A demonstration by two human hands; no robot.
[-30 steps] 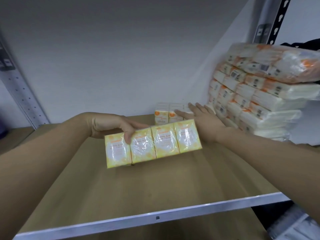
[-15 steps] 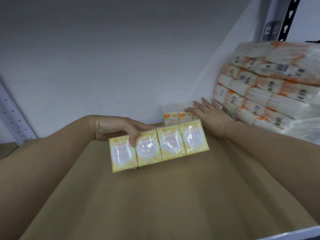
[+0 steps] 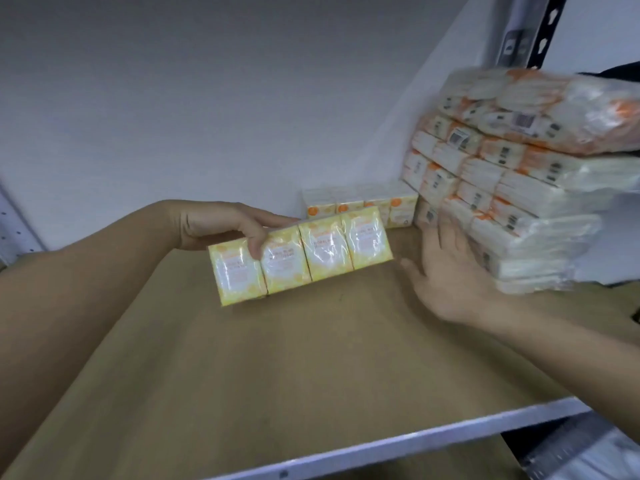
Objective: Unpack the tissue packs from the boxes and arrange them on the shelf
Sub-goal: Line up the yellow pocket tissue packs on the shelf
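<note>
Left hand: the left hand [image 3: 221, 225] grasps a yellow four-pack of tissues [image 3: 300, 255] by its upper left edge, fingers [image 3: 255, 244] curled over the front of the wrapper and thumb behind, out of sight.
Yellow four-pack: four small packs wrapped side by side in shiny film, held upright and tilted, its right end higher than its left; whether its lower edge touches the board cannot be told.
Right hand: the right hand [image 3: 450, 275] is released, fingers straight and spread, laid flat against the near lower side of the stack of tissue bundles [image 3: 512, 188], thumb pointing toward the yellow four-pack.
Stack: large white-and-orange bundles in clear film, piled several layers high against the right wall of the bay; the top bundle sits askew and overhangs toward the camera.
Back row: a row of small orange-marked packs [image 3: 360, 204] stands against the rear wall, its right end touching the stack, just behind the yellow four-pack.
Shelf: a brown board [image 3: 277, 375] with a pale metal front rail carries everything.
Frame: a perforated metal upright [image 3: 535, 26] rises behind the stack at the top right.
Wall: a plain grey wall [image 3: 207, 98] closes the back.
</note>
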